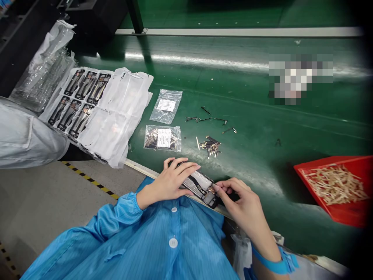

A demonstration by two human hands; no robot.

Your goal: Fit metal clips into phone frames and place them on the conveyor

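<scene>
A phone housing (201,182) with a black flex cable along it lies slanted at the near edge of the green table. My left hand (177,177) lies over its upper left end, fingers along the far side and thumb on the near side, gripping it. At the housing's right end, my right hand (237,194) pinches thumb and forefinger close to its small copper-coloured parts; whatever is between the fingertips is too small to make out. Just beyond the hands is a loose pile of small black and gold strips (211,146).
Two labelled plastic bags (149,144) lie left of the pile, with thin black pieces (205,119) to the right. A tray of more housings (94,87), partly covered by white sheeting (122,101), is at left beside a person's sleeve (29,134). A red bin (326,206) holds pale strips.
</scene>
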